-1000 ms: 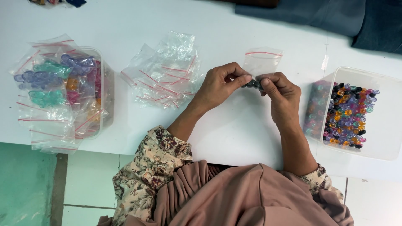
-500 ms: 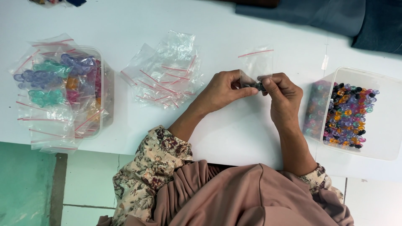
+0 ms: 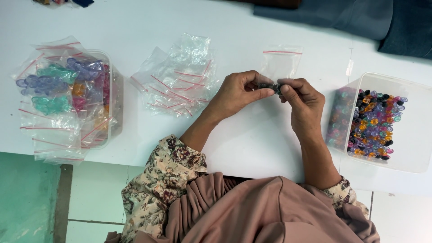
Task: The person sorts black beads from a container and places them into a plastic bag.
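Near the frame's centre, left hand (image 3: 238, 92) and right hand (image 3: 302, 100) pinch together the small clear bag (image 3: 280, 67), perhaps holding dark beads (image 3: 273, 86) at its mouth.

A small zip bag (image 3: 281, 63) is held just beyond the fingertips (image 3: 270, 91), where both hands meet. A heap of empty zip bags (image 3: 180, 76) lies left of the fingers; a tub of filled bags (image 3: 67, 94) lies farther left. A bead tub (image 3: 405, 148) sits right.
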